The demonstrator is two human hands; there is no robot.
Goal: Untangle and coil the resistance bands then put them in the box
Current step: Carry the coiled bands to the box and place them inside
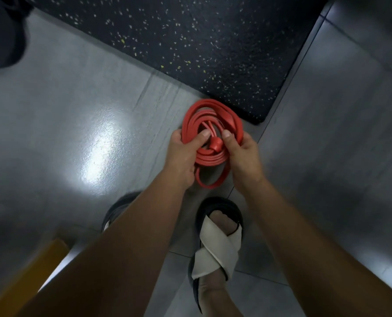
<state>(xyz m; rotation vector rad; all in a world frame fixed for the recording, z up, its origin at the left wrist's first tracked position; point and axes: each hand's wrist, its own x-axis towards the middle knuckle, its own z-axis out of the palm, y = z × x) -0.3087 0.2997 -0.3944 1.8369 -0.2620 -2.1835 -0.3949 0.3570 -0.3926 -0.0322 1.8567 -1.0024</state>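
Observation:
A red resistance band (209, 115) is wound into a loose coil of several loops and held in the air above the grey floor. My left hand (183, 156) grips the coil's left side, thumb laid across the loops. My right hand (241, 156) grips the right side, thumb pressing near a small red knot (214, 146) at the coil's middle. One loop hangs down between my wrists. No box is clearly in view.
A black speckled rubber mat (190, 42) covers the floor ahead, its corner just past the coil. My feet in sandals (217, 243) stand below on grey tiles (76, 122). A yellow-orange edge (30, 277) shows at the lower left. A dark object (3, 37) sits at the upper left.

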